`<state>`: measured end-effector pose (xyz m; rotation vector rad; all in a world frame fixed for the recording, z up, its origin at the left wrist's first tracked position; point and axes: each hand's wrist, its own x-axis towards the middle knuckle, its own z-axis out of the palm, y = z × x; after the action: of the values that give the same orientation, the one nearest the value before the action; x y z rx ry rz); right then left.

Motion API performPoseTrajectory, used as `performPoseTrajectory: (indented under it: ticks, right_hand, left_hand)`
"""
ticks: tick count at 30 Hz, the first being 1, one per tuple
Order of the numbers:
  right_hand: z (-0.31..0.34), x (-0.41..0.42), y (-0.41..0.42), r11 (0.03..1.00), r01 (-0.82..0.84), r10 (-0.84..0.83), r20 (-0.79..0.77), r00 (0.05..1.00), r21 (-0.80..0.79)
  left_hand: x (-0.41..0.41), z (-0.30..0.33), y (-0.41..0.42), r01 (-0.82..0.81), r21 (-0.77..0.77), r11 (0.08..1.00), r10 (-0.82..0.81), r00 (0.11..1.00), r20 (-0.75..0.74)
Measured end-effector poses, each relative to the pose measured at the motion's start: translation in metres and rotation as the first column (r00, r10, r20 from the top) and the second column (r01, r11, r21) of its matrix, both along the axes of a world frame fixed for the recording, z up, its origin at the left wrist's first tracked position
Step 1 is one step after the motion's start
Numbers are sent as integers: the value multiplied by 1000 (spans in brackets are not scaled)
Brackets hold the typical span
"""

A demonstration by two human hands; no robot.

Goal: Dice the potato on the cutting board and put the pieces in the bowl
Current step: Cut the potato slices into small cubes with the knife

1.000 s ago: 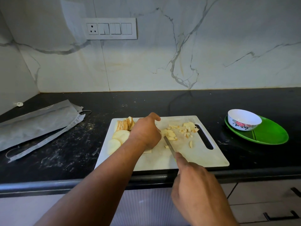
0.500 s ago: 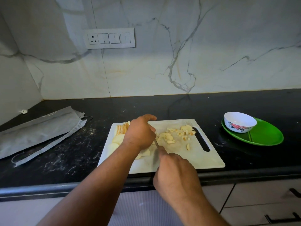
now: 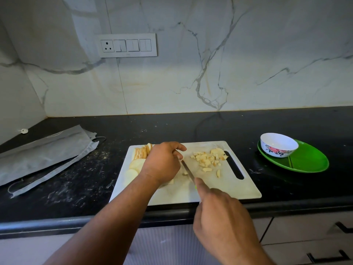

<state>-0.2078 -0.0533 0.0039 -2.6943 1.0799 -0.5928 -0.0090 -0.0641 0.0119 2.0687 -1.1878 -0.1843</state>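
**Knife on the board, slices waiting on the left**

The left hand [image 3: 162, 163] sits curled over a potato piece [image 3: 169, 182] in the middle of the white cutting board [image 3: 229, 190], knuckles up and fingers bent down onto it; only a pale edge of that piece peeks out near the wrist. The right hand [image 3: 219, 215] comes in from the near side, fingers wrapped round the knife [image 3: 188, 173] handle, with the forefinger laid along the top. The blade angles away to the far left, its tip just beside the left hand's fingertips. Whether the edge touches the board cannot be told from here.

To the left of that hand lie the uncut potato slices [image 3: 136, 165]: a fanned row standing on edge at the far-left corner, flat rounds nearer. To the right, a loose heap of diced pieces [image 3: 207, 158] is spread towards the board's handle slot, a couple of strays lying nearer.

The white floral bowl [image 3: 278, 144] stands well off to the right, on the far-left part of a green plate [image 3: 309, 161], and no potato shows in it. The board rests on a black countertop [image 3: 191, 129]; a grey cloth bag [image 3: 42, 152] lies far left, and a switch panel [image 3: 127, 45] is on the marble wall behind.
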Motion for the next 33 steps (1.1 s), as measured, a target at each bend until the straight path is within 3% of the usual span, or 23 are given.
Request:
performPoseTrajectory:
  ticks: [7, 16, 23, 29, 33]
  right_hand:
    - [9, -15, -19, 995, 101, -102, -52, 993, -12]
    - [10, 40, -22, 999, -1, 0, -34, 999, -34]
    - [9, 20, -41, 998, 61, -63, 80, 995, 19]
    - [17, 13, -53, 977, 15, -61, 215, 975, 211]
    - [18, 1, -74, 977, 130, -157, 160, 975, 167]
  left_hand:
    - [10, 5, 6, -46, -43, 998, 44, 999, -26]
    - [7, 12, 7, -33, -139, 990, 28, 999, -38]
    - [-4, 6, -1, 20, 31, 999, -24, 993, 118]
    - [-22, 13, -20, 51, 160, 986, -77, 984, 163]
    - [-22, 13, -27, 16, 219, 976, -65, 973, 221]
